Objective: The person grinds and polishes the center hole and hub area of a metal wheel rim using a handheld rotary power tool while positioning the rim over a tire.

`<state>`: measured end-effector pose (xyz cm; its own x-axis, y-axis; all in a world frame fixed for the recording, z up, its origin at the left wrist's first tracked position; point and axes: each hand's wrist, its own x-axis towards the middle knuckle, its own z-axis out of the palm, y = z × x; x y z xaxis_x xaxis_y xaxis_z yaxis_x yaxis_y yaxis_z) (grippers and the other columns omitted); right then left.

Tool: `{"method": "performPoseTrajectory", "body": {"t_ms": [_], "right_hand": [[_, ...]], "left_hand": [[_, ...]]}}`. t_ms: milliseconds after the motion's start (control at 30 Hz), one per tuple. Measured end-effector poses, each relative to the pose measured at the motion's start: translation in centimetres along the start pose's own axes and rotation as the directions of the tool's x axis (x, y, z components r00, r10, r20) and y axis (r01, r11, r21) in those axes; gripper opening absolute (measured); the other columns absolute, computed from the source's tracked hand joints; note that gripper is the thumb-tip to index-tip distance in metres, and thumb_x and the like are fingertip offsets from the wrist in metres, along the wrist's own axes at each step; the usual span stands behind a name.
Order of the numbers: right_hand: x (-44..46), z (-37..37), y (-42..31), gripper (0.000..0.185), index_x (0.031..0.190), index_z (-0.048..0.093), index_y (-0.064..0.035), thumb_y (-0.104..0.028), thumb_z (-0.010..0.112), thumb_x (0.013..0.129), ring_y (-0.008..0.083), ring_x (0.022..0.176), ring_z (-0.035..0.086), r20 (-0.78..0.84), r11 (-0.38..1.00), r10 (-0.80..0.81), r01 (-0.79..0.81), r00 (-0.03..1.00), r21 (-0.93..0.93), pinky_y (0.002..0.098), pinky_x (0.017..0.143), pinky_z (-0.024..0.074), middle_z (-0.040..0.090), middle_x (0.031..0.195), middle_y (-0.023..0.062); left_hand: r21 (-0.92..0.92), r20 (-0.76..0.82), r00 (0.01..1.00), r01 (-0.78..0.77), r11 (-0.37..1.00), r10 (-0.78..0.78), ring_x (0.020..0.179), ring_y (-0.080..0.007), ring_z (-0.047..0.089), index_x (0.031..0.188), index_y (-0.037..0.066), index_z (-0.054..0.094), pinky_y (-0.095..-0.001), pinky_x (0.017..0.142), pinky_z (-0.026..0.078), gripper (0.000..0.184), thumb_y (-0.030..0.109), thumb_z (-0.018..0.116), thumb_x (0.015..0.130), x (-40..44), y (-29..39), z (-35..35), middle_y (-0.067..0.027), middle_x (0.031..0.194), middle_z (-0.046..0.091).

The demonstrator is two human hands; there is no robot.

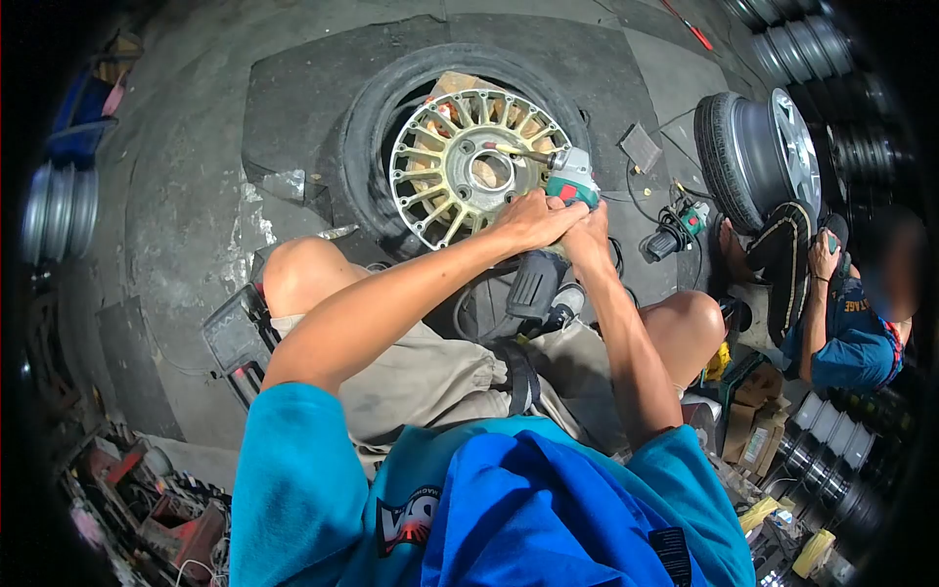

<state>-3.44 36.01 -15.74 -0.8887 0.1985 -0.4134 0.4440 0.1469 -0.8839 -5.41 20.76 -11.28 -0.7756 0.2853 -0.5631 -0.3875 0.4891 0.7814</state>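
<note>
Both of my hands are wrapped round a green and grey power tool. My left hand lies on its near left side, and my right hand is just beside it, touching. The tool's long thin shaft, with a reddish tip, points left over the hub of a spoked wheel rim. The rim is pale and worn, and rests tilted on a black tire lying on the floor. Below my hands is the tool's dark grey rear body.
A second power tool lies to the right, near a wheel with tire. Another person sits at the far right. Stacked rims line the right side. An open toolbox case is by my left knee.
</note>
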Motion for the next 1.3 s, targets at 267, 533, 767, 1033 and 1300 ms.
{"method": "performPoseTrajectory", "body": {"t_ms": [267,533,767,1033,1300], "right_hand": [[0.1,-0.7,-0.6,0.088,0.146,0.024,0.0144,-0.020,0.081,0.088,0.0279,0.110,0.067,0.001,0.999,0.034,-0.034,0.999,-0.024,0.0390,0.092,0.0563,0.063,0.124,0.0223],[1.0,0.1,-1.6,0.093,0.141,0.033,0.0155,-0.032,0.088,0.083,0.0295,0.109,0.068,-0.070,0.966,-0.052,0.032,0.996,-0.257,0.0384,0.091,0.0562,0.064,0.124,0.0249],[1.3,0.6,-0.5,0.090,0.140,0.035,0.0155,-0.032,0.087,0.084,0.0318,0.117,0.064,-0.059,0.989,0.008,-0.016,0.998,-0.146,0.0396,0.100,0.0519,0.063,0.127,0.0265],[0.1,2.0,-2.4,0.080,0.145,0.032,0.0156,-0.026,0.076,0.092,0.0341,0.111,0.067,-0.003,0.997,0.016,-0.016,1.000,-0.071,0.0405,0.095,0.0535,0.063,0.124,0.0299],[0.2,2.3,-3.1,0.079,0.148,0.031,0.0154,-0.023,0.072,0.093,0.0362,0.116,0.068,-0.058,0.951,-0.043,0.023,0.997,-0.309,0.0425,0.096,0.0539,0.065,0.126,0.0307]], "left_hand": [[0.005,-0.004,1.000,-0.028,1.000,0.028,0.118,-0.0431,0.067,0.125,-0.020,0.061,-0.0455,0.100,0.051,0.106,0.073,0.062,0.075,0.6,0.3,0.6,-0.0347,0.122,0.068],[-0.104,-0.025,0.999,0.037,0.994,-0.040,0.123,-0.0429,0.064,0.128,-0.018,0.061,-0.0456,0.103,0.048,0.105,0.073,0.061,0.076,0.5,0.8,-0.5,-0.0360,0.125,0.066],[-0.030,-0.037,0.999,-0.013,0.999,0.012,0.119,-0.0420,0.066,0.126,-0.019,0.061,-0.0444,0.100,0.050,0.102,0.070,0.063,0.076,0.6,0.3,-0.6,-0.0352,0.122,0.067],[-0.024,-0.118,0.993,-0.006,1.000,0.003,0.111,-0.0413,0.069,0.119,-0.019,0.064,-0.0456,0.098,0.051,0.096,0.068,0.062,0.078,0.1,-0.2,-1.1,-0.0324,0.116,0.070],[-0.067,-0.166,0.986,0.016,0.998,-0.027,0.113,-0.0403,0.069,0.120,-0.017,0.064,-0.0438,0.097,0.052,0.094,0.068,0.063,0.080,-0.4,-0.8,-1.2,-0.0316,0.116,0.070]]}}
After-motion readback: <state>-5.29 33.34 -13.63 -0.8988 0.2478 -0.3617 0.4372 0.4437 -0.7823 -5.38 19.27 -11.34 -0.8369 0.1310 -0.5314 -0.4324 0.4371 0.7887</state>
